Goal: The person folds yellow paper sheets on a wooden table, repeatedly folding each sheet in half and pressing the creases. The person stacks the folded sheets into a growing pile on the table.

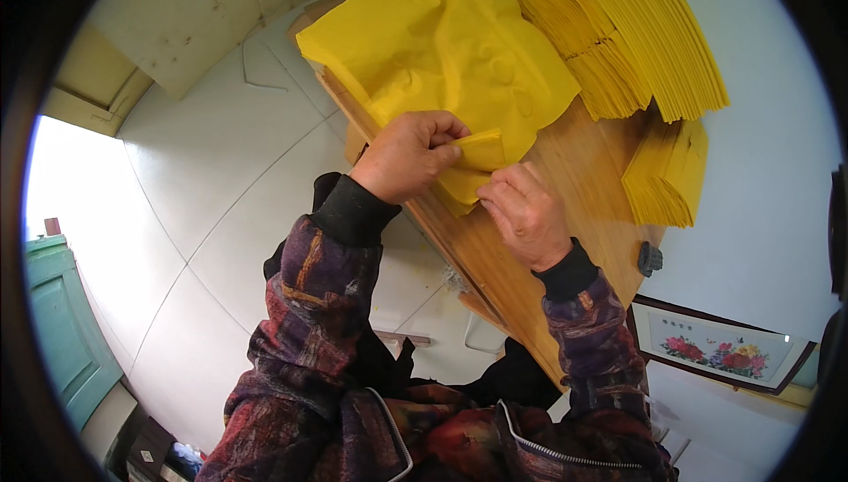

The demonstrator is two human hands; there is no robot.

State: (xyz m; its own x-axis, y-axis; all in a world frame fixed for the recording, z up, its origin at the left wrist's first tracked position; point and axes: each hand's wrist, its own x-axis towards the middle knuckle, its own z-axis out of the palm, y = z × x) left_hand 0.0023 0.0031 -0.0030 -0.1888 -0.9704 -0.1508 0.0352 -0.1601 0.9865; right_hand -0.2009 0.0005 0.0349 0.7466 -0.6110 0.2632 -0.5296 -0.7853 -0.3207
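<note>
Yellow paper everywhere on the wooden bench (530,243). A small folded yellow sheet (473,168) sits at the bench's near edge, held between both hands. The left hand (408,155) grips its upper left part, fingers (442,142) curled and pinched together on the fold, thumb pressing from the side. The right hand (526,212) lies just beside it on the right, back of the hand up, fingers (499,186) bent down onto the sheet's lower right edge, closed on the paper as far as the view shows.

Directly behind the folded sheet, touching it, lies a large crumpled yellow sheet (442,40) spread over the far left part of the bench, its corner hanging past the edge. To the right of that, a fanned stack of flat yellow sheets (636,31) covers the far right of the bench. A second, smaller stack of yellow sheets (667,173) sits at the right edge, near the right hand but apart from it.

Both forearms come in from below in dark patterned jacket sleeves (309,305) with black cuffs. Under the bench's left side is a pale tiled floor (221,182). A teal door (62,323) shows at far left. A framed flower picture (715,345) leans at lower right, below the bench.
</note>
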